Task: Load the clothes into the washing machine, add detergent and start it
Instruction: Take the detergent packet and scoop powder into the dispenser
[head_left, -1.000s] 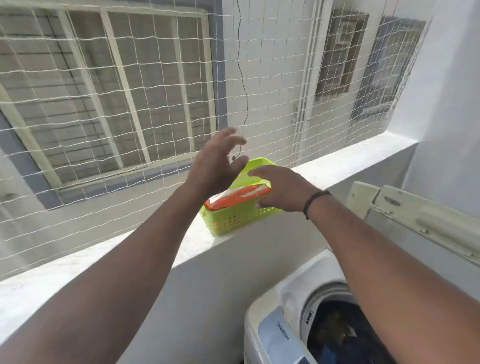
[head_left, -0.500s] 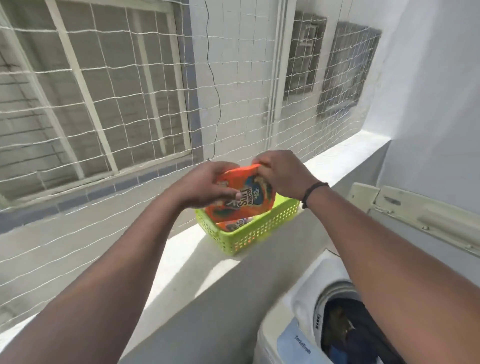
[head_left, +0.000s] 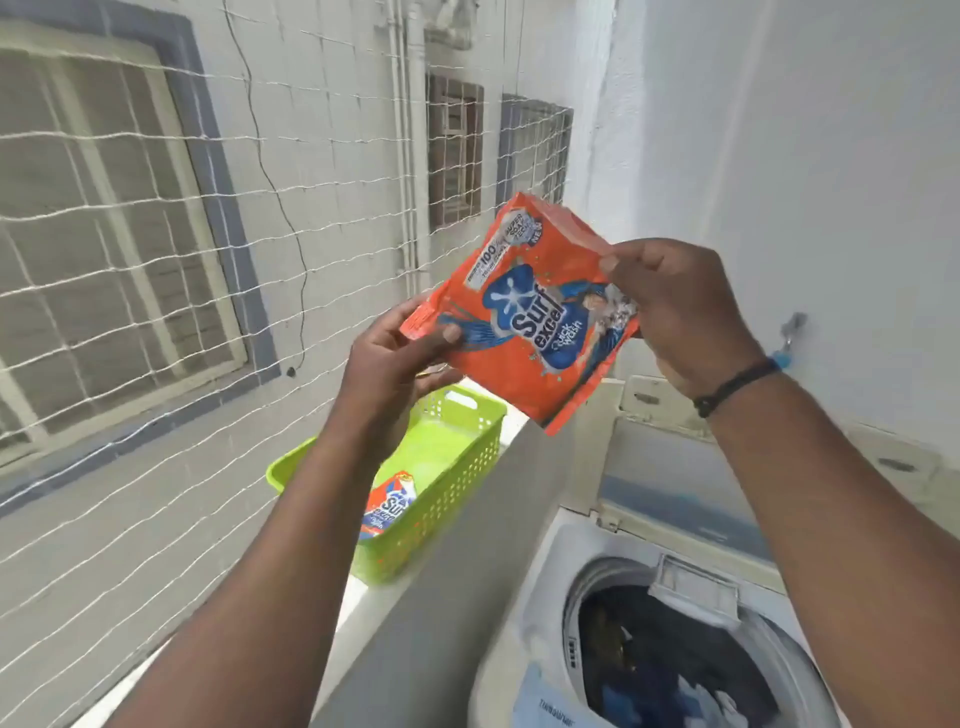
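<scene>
An orange detergent packet with blue print hangs in the air above the ledge, gripped by both hands. My left hand pinches its lower left corner. My right hand pinches its right edge. Below it, a green plastic basket sits on the white ledge with a second, smaller detergent packet inside. At the lower right, the top-loading washing machine has its lid raised, and dark clothes fill the drum.
White netting closes off the opening beyond the ledge, with another building's barred windows behind it. A white wall rises on the right, carrying a tap above the machine's lid.
Both hands have lifted the orange packet up out of the green basket and to the right, and turned its printed front towards me. The basket has stayed on the ledge.
</scene>
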